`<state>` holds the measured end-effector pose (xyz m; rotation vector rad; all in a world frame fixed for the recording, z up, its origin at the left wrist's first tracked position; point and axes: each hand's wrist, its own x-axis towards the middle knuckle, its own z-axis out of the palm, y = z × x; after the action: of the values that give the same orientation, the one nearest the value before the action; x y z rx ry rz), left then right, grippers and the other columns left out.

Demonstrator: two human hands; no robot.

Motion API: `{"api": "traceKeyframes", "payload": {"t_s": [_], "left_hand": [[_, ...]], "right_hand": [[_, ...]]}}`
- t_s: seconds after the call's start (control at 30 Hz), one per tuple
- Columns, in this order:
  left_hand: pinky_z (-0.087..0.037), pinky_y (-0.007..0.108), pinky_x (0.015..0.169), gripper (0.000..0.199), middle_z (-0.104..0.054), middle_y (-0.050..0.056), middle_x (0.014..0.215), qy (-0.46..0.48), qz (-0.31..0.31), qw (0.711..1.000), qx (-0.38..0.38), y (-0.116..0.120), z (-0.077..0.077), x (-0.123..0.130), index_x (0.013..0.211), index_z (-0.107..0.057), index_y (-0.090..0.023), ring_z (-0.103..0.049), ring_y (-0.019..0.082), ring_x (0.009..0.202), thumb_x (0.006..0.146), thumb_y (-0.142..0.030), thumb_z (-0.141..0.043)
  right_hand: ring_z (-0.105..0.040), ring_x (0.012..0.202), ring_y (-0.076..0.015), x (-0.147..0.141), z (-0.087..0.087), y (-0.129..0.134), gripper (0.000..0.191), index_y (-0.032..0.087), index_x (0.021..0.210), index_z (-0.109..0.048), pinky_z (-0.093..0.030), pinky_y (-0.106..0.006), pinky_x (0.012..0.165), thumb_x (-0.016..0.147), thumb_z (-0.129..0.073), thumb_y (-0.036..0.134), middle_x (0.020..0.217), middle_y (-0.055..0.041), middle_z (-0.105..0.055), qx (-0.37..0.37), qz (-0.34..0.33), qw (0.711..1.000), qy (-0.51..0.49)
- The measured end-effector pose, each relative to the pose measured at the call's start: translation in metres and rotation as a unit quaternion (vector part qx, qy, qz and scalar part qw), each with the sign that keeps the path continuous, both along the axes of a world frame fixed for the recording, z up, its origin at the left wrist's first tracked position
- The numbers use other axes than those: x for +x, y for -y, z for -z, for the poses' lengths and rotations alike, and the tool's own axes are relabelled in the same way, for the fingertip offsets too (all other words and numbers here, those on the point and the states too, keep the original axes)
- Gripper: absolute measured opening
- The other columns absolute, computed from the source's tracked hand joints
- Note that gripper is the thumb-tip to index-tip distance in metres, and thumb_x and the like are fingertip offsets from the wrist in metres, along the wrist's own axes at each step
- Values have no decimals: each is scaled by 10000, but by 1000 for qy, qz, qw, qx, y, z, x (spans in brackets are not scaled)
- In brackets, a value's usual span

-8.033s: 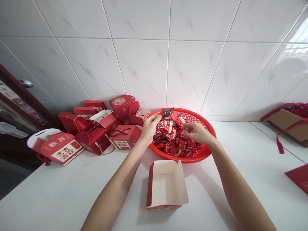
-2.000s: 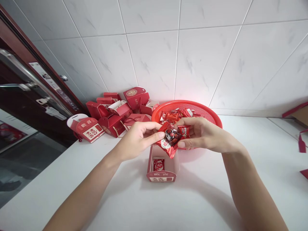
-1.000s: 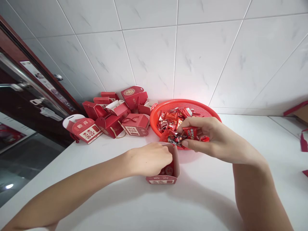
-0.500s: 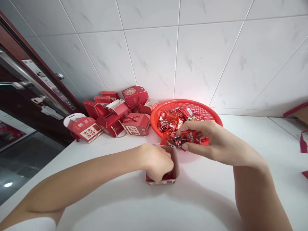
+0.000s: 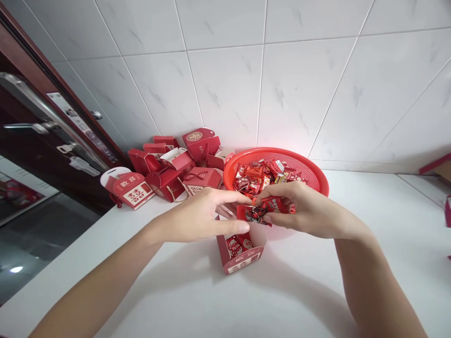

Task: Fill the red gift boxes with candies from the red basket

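My right hand is closed on several wrapped candies, red and dark, held above the near edge of a red plastic basket. My left hand reaches toward those candies with thumb and fingers apart; whether its fingertips touch the wrappers I cannot make out. Below both hands stands an open red candy box with a pale label on its front. Red-wrapped candies lie inside it. More wrapped candies are heaped in the basket.
Several red gift boxes are clustered at the left back of the white table, against the tiled wall. A dark door with a metal handle and keys is on the left. Part of a cardboard box shows at the right edge.
My left hand has come up out of the small box and over to the candies in my right hand, its fingers now apart. The box has turned slightly. My right hand keeps its candies.
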<state>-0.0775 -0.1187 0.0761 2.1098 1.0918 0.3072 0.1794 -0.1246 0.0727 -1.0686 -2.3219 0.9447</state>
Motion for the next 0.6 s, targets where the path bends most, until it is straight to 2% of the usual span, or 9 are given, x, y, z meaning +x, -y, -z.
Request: {"api": "traceKeyframes", "payload": {"t_s": [0.07,0.13,0.27,0.4,0.5,0.6], "left_hand": [[-583,300,886,390,-772,44,1260,17,-2,999,40,2,2,5,1280,-737,-245,-731,227,1091,965,-446,-625],[-572,285,834,306,-808,35,1114,-17,3,997,81,3,1,9,1170,-783,-229,-744,203,970,987,-358,-574],[-496,252,669,285,-792,4,846,-124,25,984,127,3,-4,11,1113,-809,-252,-697,163,710,959,-267,-569],[-358,262,566,314,-643,-35,560,-185,29,969,159,3,-6,13,998,-839,-281,-529,136,500,925,-177,-552],[-301,276,549,367,-582,-41,512,-210,55,963,161,3,-7,18,977,-850,-334,-455,135,466,906,-142,-546],[-266,293,543,393,-613,-16,555,-250,88,948,174,3,-6,25,935,-853,-334,-496,155,501,885,-98,-543]], "right_hand": [[-627,758,-167,-1,0,0,200,198,1079,-753,-459,-275,632,899,-666,200,935,-19,-757,-9,-9,1000,2],[-628,766,-168,-1,-1,0,190,194,1073,-753,-459,-273,638,906,-662,204,941,-23,-759,-15,-27,999,16],[-558,656,-136,1,-2,2,195,188,1036,-754,-420,-257,595,909,-616,134,820,-2,-718,-11,-73,996,57],[-562,672,-122,-2,-1,3,184,183,991,-740,-419,-239,613,915,-598,94,854,-4,-706,-23,-154,986,65],[-525,629,-117,-5,3,4,232,189,1002,-746,-365,-237,559,861,-631,46,775,20,-650,-31,-184,974,130],[-511,592,-118,-8,6,6,237,182,952,-761,-291,-252,506,805,-664,24,711,28,-627,-38,-173,961,213]]}}
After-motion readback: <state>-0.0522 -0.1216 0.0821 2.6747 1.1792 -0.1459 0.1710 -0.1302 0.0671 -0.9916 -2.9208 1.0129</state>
